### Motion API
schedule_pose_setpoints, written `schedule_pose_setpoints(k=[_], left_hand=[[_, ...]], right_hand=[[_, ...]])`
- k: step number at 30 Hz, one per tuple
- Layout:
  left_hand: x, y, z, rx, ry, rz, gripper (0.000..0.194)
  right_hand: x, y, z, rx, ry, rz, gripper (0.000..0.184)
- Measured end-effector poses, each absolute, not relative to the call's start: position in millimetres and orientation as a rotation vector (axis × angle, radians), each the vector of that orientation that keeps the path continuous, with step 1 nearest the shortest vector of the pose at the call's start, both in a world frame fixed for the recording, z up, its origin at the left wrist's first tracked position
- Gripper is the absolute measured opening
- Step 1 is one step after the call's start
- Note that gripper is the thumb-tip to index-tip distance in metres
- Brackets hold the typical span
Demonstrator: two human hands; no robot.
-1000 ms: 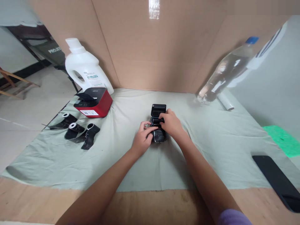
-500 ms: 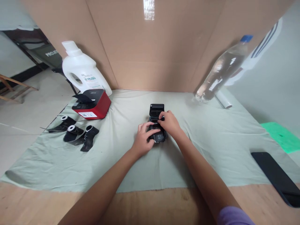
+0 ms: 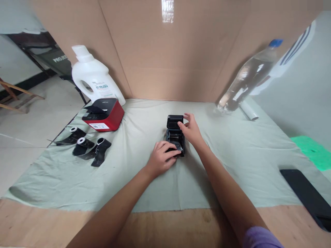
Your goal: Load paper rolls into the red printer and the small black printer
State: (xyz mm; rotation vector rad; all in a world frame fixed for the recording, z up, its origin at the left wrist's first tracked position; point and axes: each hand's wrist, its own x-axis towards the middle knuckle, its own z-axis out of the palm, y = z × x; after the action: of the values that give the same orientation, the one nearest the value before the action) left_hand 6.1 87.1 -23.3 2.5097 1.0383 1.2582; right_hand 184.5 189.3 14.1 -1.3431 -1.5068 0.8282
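Observation:
In front of me stands a small black printer [image 3: 176, 134] with its hinged lid [image 3: 173, 122] raised. A shiny dark strip [image 3: 178, 146] lies across its near part. My left hand [image 3: 163, 156] reaches over the front left of the printer, fingers curled onto the strip and the near edge; its thumb is hidden. At the lid's right edge is my right hand [image 3: 190, 129], its thumb on the lid's face and its fingers at the back edge. The inside of the printer shows between both hands, but details there are too dark to make out.
To the left are a red and black printer [image 3: 116, 117], several black paper rolls [image 3: 101, 151] and a white detergent bottle [image 3: 99, 77]. A water bottle [image 3: 248, 77] leans on the cardboard [image 3: 168, 62] at right, near a white tube [image 3: 249, 109]. A phone [image 3: 306, 196] lies front right.
My right hand has moved from inside the printer up to the right edge of its lid. My left hand has shifted down and right over the strip at the front.

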Motion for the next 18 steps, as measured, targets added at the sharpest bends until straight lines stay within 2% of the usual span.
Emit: schedule_pose_setpoints(k=[5,8,11,13,16,18], left_hand=[[5,85,-24,2.626,1.007,1.221,0.027],[3,83,-24,2.688,1.006,1.181,0.028],[2,82,-25,2.716,1.001,1.152,0.032],[2,82,-26,2.651,1.062,1.189,0.042],[4,85,-28,2.353,1.318,1.236,0.058],[4,89,-29,2.112,1.435,1.194,0.058]], right_hand=[[190,178,33,-1.317,-1.714,0.933,0.016],[197,168,44,-1.376,-2.033,0.97,0.008],[203,162,50,-1.506,-2.164,0.928,0.016],[206,163,51,-1.603,-2.142,0.951,0.02],[211,167,51,-1.664,-2.039,1.139,0.027],[214,169,50,-1.638,-1.941,1.314,0.031]])
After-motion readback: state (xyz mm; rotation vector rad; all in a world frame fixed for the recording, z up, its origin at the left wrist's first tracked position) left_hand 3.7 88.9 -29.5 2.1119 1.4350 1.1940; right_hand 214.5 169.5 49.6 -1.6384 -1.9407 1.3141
